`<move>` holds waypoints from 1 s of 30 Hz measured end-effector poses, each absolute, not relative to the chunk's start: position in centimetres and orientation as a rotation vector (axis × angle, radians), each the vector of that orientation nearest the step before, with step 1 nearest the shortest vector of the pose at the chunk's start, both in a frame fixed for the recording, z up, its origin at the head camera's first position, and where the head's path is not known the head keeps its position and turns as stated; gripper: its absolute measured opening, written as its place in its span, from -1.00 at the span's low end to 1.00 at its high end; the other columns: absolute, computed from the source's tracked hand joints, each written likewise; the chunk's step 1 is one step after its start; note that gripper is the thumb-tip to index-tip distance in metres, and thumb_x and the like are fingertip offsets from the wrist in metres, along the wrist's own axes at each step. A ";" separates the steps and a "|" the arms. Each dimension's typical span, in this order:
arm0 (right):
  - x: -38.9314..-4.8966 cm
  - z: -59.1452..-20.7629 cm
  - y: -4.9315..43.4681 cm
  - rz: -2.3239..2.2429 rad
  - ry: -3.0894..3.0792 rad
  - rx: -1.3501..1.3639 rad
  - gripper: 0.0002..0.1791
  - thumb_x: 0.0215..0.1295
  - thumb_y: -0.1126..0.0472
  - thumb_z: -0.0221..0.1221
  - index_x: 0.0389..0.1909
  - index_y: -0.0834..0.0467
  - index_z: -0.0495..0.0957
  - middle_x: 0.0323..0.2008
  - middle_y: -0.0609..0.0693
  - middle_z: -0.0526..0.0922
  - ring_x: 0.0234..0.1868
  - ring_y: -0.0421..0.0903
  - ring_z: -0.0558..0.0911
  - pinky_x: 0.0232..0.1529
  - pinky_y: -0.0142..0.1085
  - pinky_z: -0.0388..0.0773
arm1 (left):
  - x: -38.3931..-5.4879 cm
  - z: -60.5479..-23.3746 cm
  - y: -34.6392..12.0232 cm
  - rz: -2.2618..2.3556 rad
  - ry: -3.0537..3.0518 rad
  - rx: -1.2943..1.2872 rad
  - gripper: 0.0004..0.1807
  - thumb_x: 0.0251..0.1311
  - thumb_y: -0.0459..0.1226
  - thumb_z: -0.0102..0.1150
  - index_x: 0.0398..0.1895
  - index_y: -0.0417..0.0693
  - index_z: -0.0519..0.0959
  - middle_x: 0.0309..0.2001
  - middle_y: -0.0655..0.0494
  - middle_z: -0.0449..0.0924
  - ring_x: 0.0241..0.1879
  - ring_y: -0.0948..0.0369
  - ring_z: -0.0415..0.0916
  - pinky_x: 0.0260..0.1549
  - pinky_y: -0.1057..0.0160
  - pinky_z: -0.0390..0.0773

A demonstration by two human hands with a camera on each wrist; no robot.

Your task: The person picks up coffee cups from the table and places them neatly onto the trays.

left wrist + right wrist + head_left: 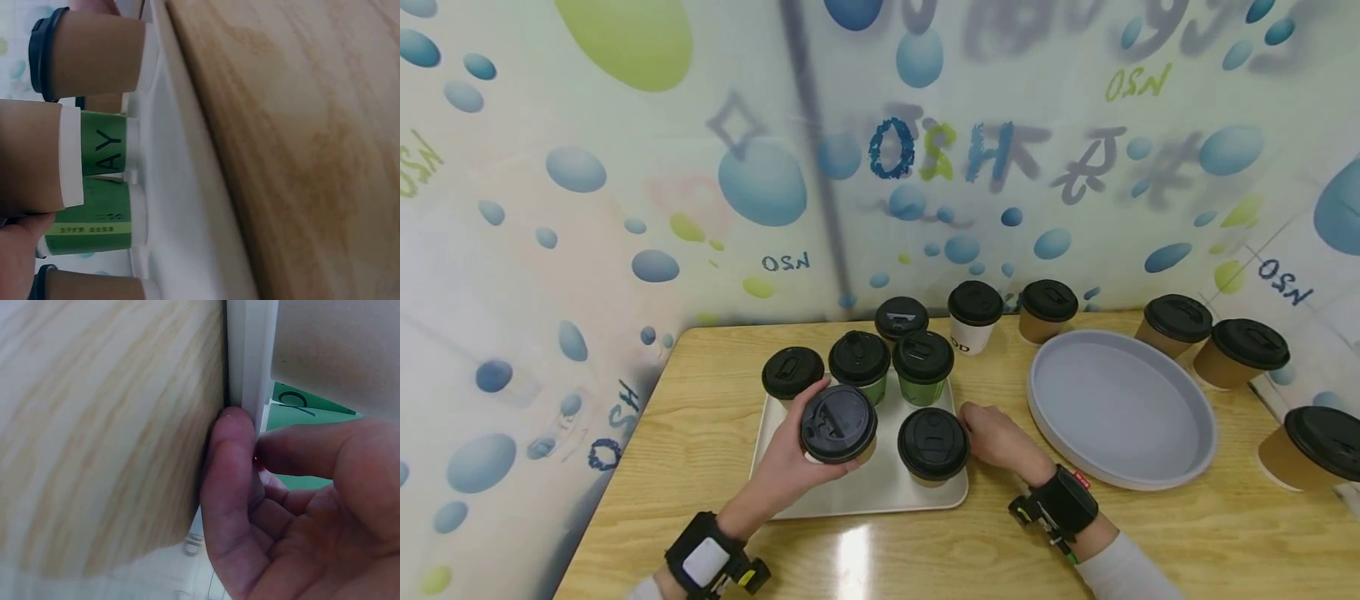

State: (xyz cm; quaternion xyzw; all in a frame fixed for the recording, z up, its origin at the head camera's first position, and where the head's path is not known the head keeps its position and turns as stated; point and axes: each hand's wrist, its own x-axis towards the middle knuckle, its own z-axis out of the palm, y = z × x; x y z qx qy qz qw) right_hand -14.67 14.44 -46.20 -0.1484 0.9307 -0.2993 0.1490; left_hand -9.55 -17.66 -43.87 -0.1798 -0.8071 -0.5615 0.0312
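My left hand [801, 442] grips a brown paper cup with a black lid [838, 423]. In the left wrist view this cup [31, 156] hangs clear above the white tray [181, 187], its pale base band showing. My right hand [1000, 437] pinches the right rim of the white rectangular tray [865, 496]; the right wrist view has thumb and finger on either side of the tray edge [250, 356]. On the tray stand two green cups [872, 387] [921, 387] with black lids, a lidded cup [793, 372] at back left and a brown one [933, 444] at front right.
Right of the tray lies a round grey tray [1120, 408]. Lidded cups stand behind: one dark-lidded [901, 318], one white [973, 333], one brown [1045, 325]. More brown cups [1225, 367] line the right side. A patterned curtain [925, 208] rises behind the wooden table [692, 417].
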 end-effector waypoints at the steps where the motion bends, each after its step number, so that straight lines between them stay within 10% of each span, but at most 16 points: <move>1: -14.7 -46.2 14.4 -0.856 2.677 -0.424 -0.84 0.43 0.32 0.22 -0.39 0.12 0.54 -0.51 -0.09 0.51 -0.46 -0.13 0.47 -0.40 -0.29 0.44 | -9.6 -44.1 -17.6 -1.734 -2.494 -0.552 0.18 -0.14 -0.38 0.68 0.57 -0.08 0.16 0.37 -0.05 0.45 0.33 0.04 0.41 0.31 -0.15 0.37; 30: -14.6 -46.2 14.5 -0.845 2.694 -0.445 -0.84 0.42 0.32 0.22 -0.40 0.10 0.54 -0.54 -0.10 0.49 -0.49 -0.14 0.46 -0.42 -0.29 0.42 | -10.2 -47.0 -16.4 -1.629 -2.646 -0.534 0.14 -0.22 -0.24 0.75 0.49 -0.08 0.26 0.34 -0.05 0.49 0.31 -0.07 0.44 0.29 -0.24 0.38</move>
